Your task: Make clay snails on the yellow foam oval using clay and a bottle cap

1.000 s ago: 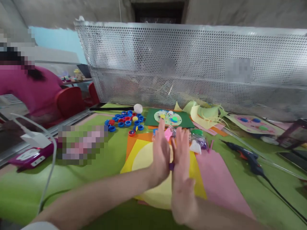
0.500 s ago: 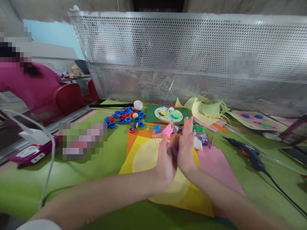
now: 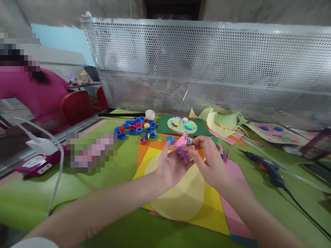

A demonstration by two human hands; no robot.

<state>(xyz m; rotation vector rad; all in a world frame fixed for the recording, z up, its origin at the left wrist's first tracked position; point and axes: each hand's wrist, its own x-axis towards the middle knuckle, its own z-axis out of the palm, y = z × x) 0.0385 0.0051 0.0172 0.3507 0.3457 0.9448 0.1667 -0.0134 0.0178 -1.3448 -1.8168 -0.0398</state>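
My left hand (image 3: 172, 165) is palm up above a yellow sheet (image 3: 214, 210), with a short purple clay roll (image 3: 183, 154) resting across its fingers. Over it from the right comes my right hand (image 3: 210, 160), thumb and forefinger apart. The thumb tip is close to the roll's lower end; whether it touches, I cannot tell. Beneath both hands, a pale yellow paper circle (image 3: 184, 199) lies on the yellow sheet. Just beyond the fingers are a pink clay packet (image 3: 181, 140) and a blue one (image 3: 170, 139), partly hidden.
Blue and red bottle caps (image 3: 139, 130) cluster at the back left. A decorated disc (image 3: 181, 125) lies on green card. At right are a corded glue gun (image 3: 269, 167) and another decorated sheet (image 3: 276, 132). A purple power strip (image 3: 42, 163) sits left; a perforated metal screen (image 3: 207, 69) stands behind.
My palms, pressed together before, have come apart. The left has turned palm up, showing the purple clay roll; the right has shifted right and bent its fingers toward it.
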